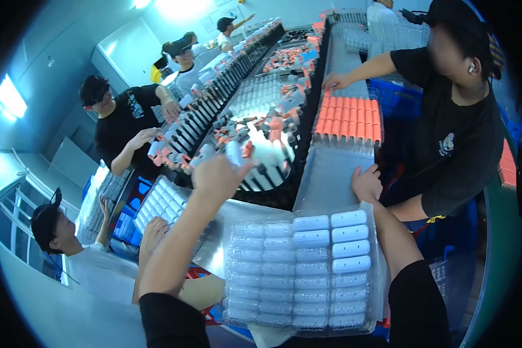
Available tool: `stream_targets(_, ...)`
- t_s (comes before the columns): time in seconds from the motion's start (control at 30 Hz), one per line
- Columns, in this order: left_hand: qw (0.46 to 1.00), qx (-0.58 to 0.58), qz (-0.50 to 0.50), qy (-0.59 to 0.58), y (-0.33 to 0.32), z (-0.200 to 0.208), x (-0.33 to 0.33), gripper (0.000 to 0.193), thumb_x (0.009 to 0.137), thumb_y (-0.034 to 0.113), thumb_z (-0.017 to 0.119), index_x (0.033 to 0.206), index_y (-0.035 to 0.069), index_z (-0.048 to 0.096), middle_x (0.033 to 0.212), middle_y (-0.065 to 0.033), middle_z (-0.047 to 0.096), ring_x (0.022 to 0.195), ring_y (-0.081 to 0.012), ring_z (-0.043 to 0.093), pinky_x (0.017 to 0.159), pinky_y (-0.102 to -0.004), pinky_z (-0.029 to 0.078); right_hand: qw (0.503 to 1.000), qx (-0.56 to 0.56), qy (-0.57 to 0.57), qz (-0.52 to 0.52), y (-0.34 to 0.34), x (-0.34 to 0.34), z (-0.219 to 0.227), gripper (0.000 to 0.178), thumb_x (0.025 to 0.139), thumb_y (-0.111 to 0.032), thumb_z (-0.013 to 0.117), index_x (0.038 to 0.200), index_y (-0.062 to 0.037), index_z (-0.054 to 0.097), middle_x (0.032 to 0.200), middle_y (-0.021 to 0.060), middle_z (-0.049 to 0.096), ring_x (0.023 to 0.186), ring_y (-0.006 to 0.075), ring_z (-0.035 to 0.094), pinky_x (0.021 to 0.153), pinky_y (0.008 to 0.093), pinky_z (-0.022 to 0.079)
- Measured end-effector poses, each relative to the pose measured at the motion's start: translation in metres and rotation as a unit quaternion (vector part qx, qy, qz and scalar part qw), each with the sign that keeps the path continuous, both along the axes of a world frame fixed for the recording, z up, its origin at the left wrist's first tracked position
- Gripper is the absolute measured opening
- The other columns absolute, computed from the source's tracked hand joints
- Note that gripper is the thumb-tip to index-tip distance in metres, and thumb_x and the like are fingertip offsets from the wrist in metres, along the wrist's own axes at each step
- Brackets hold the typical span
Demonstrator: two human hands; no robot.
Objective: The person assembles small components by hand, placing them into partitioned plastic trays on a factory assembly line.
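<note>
Tray, clear plastic w/ rows of cavities, sits directly in front of wearer, betw. the two forearms. Six white pcs seated in its far R part: four in the R-most col., two in the adjacent col.

L hand raised beyond tray's far L side, over near end of conveyor. White pc. and orange pc. show at its fingers; area blurred, cannot tell if either is grasped.

R hand just beyond tray's far R corner, at grey metal surface, fingers loosely bent; cannot tell if anything is held.

Adj.: orange-filled tray on same metal surface, co-worker's hand at its far L corner. Second tray of white pcs to L.
</note>
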State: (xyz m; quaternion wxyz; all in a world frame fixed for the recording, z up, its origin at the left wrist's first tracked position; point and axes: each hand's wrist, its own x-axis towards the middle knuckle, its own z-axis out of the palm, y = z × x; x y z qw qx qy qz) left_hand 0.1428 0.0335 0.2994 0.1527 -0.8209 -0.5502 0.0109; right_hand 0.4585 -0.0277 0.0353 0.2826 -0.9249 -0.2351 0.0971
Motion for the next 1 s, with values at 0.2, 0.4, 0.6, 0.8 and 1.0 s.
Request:
stream_targets(0.2,0.975,0.012,-0.212,-0.07,-0.032,0.053,0.011,0.038,0.097,0.037,0.065,0.109,0.001,0.065,0.09,-0.0192,0.071,0.08,-0.041,0.069,0.076,-0.0509,0.054,1.0,-0.008,-0.01,0.005,0.004,0.008,0.0,0.076,0.097,-0.048,0.051,0.149,0.0043,0.034,0.127,0.0244,0.059,0.105,0.043,0.067,0.09,0.05,0.055)
stream_targets(0.4,0.961,0.161,-0.215,-0.066,0.06,-0.015,0.095,0.032,0.1,0.03,0.059,0.122,0.007,0.063,0.106,-0.0158,0.068,0.093,-0.0338,0.07,0.077,-0.0421,0.057,0.996,-0.027,-0.067,-0.06,0.007,0.009,-0.01,0.075,0.094,-0.048,0.051,0.148,0.0041,0.039,0.128,0.0227,0.06,0.101,0.0362,0.07,0.08,0.0513,0.058)
stream_targets(0.6,0.958,0.229,-0.171,-0.006,0.099,-0.085,0.045,0.038,0.1,0.025,0.059,0.132,0.004,0.06,0.106,-0.0193,0.071,0.086,-0.0358,0.072,0.073,-0.0437,0.057,1.0,0.029,0.004,-0.005,0.007,-0.016,-0.005,0.08,0.094,-0.05,0.054,0.149,0.0048,0.034,0.13,0.0271,0.056,0.106,0.0416,0.066,0.088,0.0526,0.055)
stream_targets(0.8,0.973,0.196,-0.089,-0.082,0.047,-0.063,0.027,0.043,0.101,0.035,0.057,0.122,-0.002,0.054,0.092,-0.0225,0.071,0.078,-0.0417,0.071,0.067,-0.0483,0.057,0.999,0.052,-0.014,-0.004,0.0,-0.002,-0.014,0.082,0.095,-0.049,0.052,0.151,0.0069,0.031,0.134,0.0289,0.055,0.107,0.043,0.065,0.09,0.0534,0.055)
stream_targets(1.0,0.969,-0.105,-0.19,-0.121,-0.093,-0.026,0.063,0.037,0.098,0.027,0.06,0.125,0.002,0.057,0.096,-0.0213,0.071,0.083,-0.0447,0.068,0.07,-0.0522,0.053,0.998,0.003,-0.06,-0.037,0.003,0.024,-0.016,0.079,0.096,-0.05,0.05,0.148,0.0073,0.036,0.135,0.0291,0.056,0.103,0.0415,0.068,0.087,0.0503,0.055)
